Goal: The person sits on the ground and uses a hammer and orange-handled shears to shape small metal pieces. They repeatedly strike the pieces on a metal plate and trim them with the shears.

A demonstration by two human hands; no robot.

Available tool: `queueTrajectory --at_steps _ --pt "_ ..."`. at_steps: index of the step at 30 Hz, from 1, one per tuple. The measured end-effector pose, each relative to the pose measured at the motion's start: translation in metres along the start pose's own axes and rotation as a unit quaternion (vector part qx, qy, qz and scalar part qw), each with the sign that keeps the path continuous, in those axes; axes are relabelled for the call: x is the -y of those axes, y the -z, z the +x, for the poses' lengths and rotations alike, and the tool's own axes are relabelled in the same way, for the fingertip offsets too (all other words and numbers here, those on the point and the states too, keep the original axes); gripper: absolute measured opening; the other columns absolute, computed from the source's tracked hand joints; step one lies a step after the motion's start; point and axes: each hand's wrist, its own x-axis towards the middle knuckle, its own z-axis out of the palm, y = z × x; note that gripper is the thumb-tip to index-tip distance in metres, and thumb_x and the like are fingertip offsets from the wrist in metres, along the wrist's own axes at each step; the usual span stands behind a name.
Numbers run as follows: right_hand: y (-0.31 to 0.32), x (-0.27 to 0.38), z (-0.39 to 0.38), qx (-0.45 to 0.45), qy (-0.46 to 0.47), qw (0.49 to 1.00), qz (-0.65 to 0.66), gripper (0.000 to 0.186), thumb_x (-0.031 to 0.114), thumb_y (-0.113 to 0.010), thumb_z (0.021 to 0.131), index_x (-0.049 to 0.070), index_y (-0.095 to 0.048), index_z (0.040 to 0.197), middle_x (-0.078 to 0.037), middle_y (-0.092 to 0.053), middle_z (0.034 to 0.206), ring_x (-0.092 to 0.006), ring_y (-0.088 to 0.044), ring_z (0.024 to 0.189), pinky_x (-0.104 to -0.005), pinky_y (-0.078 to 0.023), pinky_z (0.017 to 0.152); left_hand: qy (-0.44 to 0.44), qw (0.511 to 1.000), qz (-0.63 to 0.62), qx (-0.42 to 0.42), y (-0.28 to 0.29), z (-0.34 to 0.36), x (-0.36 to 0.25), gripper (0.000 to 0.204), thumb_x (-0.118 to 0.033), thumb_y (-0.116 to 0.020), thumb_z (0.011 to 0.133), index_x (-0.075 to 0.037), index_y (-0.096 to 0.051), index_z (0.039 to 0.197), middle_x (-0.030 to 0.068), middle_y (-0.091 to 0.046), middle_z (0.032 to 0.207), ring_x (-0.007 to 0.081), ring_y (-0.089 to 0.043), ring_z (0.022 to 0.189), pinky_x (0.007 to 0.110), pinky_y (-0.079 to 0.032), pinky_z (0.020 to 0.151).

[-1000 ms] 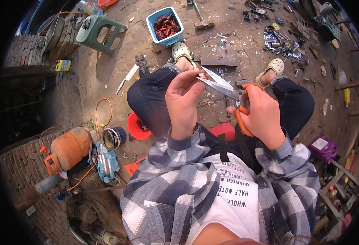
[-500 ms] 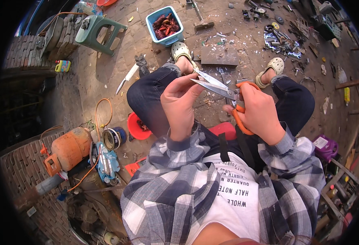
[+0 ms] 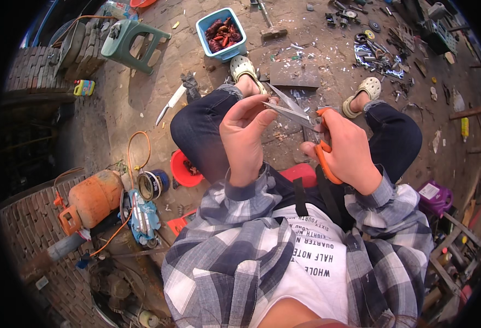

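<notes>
My right hand [image 3: 347, 147] is wrapped round the orange handles of a pair of scissors [image 3: 291, 113], whose pale metal blades point up and to the left, spread a little apart. My left hand [image 3: 243, 136] is closed in a pinch, its fingertips right at the blade tips. Whatever small piece sits between those fingers is mostly hidden and too small to name. Beyond my hands, a light blue square basin [image 3: 239, 52] holds dark red crayfish-like pieces [image 3: 223, 36]. A red bowl [image 3: 179, 174] with a few dark bits stands by my left thigh.
A knife [image 3: 170, 105] and a dark glove-like cloth [image 3: 189, 85] lie left of my foot. Further left is a green stool [image 3: 124, 46]. A hammer [image 3: 273, 34], a flat metal plate [image 3: 284, 75] and scattered metal parts [image 3: 380, 57] lie ahead. An orange gas cylinder [image 3: 95, 198] rests at lower left.
My left hand has shifted slightly right, with its fingertips still by the blades. The scissors have turned a little in my right hand, and their blades sit at a changed angle.
</notes>
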Motion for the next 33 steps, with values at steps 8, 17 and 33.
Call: queueTrajectory --at_steps 8,17,33 --pt "-0.001 0.002 0.004 -0.011 0.035 0.999 -0.007 0.058 0.031 -0.080 0.068 0.000 -0.048 0.105 -0.013 -0.055 0.085 -0.0325 -0.058 0.077 -0.0381 -0.046 0.066 -0.019 0.999 0.035 0.025 -0.002 -0.005 0.000 0.029 0.004 -0.072 0.078 0.004 -0.064 0.106 0.0079 -0.068 0.093 0.0101 -0.063 0.083 0.020 -0.050 0.075" --pt "-0.005 0.004 0.002 0.047 0.016 0.998 0.032 0.057 0.035 -0.076 0.075 -0.003 -0.043 0.104 -0.018 -0.053 0.084 -0.0379 -0.055 0.079 -0.0420 -0.045 0.069 -0.075 0.992 0.096 0.043 0.005 -0.003 0.001 0.023 0.009 -0.071 0.076 0.005 -0.066 0.098 0.0084 -0.067 0.094 0.0107 -0.063 0.082 0.020 -0.051 0.072" --pt "-0.011 0.004 0.000 0.067 -0.006 0.997 -0.024 0.056 0.041 -0.071 0.080 -0.004 -0.045 0.102 -0.016 -0.062 0.081 -0.0368 -0.062 0.075 -0.0424 -0.049 0.064 -0.026 0.997 0.075 0.011 0.003 -0.007 -0.002 0.019 0.010 -0.070 0.076 0.006 -0.064 0.094 0.0114 -0.067 0.095 0.0136 -0.065 0.084 0.023 -0.054 0.076"
